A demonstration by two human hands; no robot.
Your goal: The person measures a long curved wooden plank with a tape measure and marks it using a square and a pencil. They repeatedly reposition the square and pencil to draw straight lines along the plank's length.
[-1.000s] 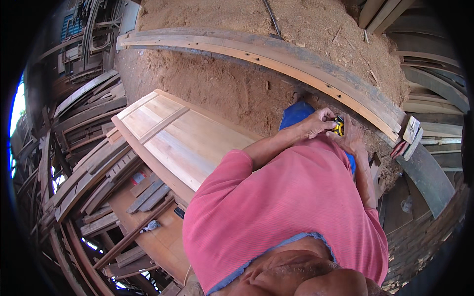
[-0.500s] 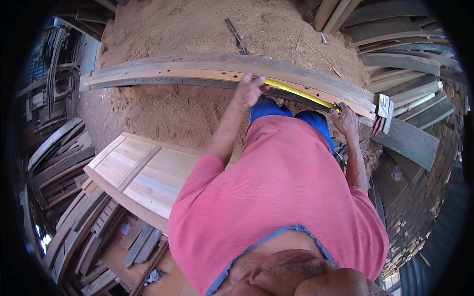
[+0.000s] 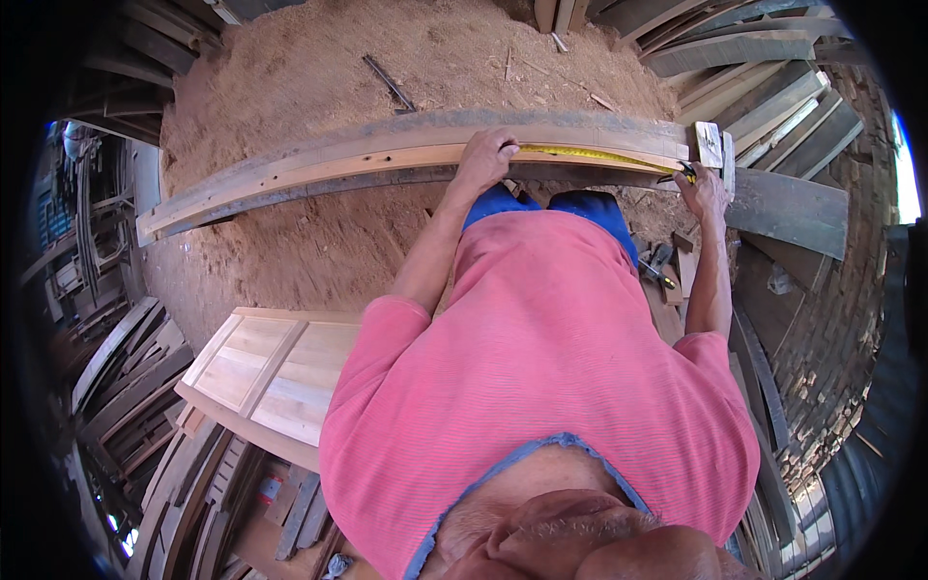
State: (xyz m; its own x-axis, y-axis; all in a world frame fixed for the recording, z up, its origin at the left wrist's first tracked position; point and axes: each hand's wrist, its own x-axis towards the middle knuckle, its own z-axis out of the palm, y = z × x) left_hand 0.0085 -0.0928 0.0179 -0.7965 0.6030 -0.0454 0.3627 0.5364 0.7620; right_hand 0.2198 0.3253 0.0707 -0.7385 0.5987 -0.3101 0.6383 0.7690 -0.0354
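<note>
A yellow tape measure (image 3: pixel 590 153) stretches between my two hands along a long wooden plank (image 3: pixel 358 159) that has dark holes in it. At the blade's left part, my left hand (image 3: pixel 486 160) is closed on it with the fingers pinched together. The dark case is at the plank's right end, where my right hand (image 3: pixel 704 193) is closed around it; the palm hides part of the case. Under the light plank lies a wider grey beam (image 3: pixel 425 121). Both forearms reach forward over the blue trousers.
Left of me leans a pale panelled door (image 3: pixel 280 353). A dark metal bar (image 3: pixel 389 83) lies on the sawdust floor (image 3: pixel 290 58) beyond the beam. A white-faced block (image 3: pixel 709 145) stands at the beam's right end. Stacked boards (image 3: pixel 744 48) fill the right; more timber (image 3: pixel 135 377) lies at left.
My right hand has moved right to the plank's end with the tape case, and the blade now spans more length between my hands. My head view has also shifted.
</note>
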